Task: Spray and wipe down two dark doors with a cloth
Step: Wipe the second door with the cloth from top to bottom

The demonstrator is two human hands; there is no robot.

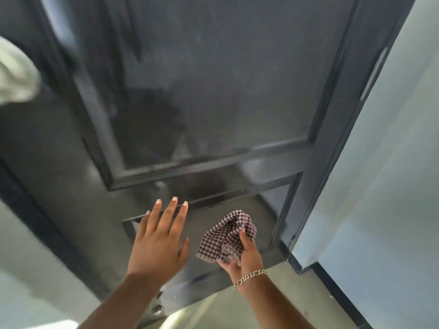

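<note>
Your right hand grips the checked cloth, fingers curled under the bunched fabric and thumb pressed over its top; the cloth is held in front of the lower panel of the dark door, toward the door's bottom right corner. Whether the cloth touches the panel cannot be told. Your left hand is open, fingers straight and slightly spread, tips at the top left edge of the same lower panel; contact with the door is likely but not certain. The panel's unwiped surface lies ahead of and above the cloth, and the door's long axis runs upward from it, so the right hand is the nearer one for the next wipe. The upper panel shows streaks and damp patches. A pale wall borders the door's right edge, and a light fabric hangs at the left. The left hand stands closest to any leftward stroke.
</note>
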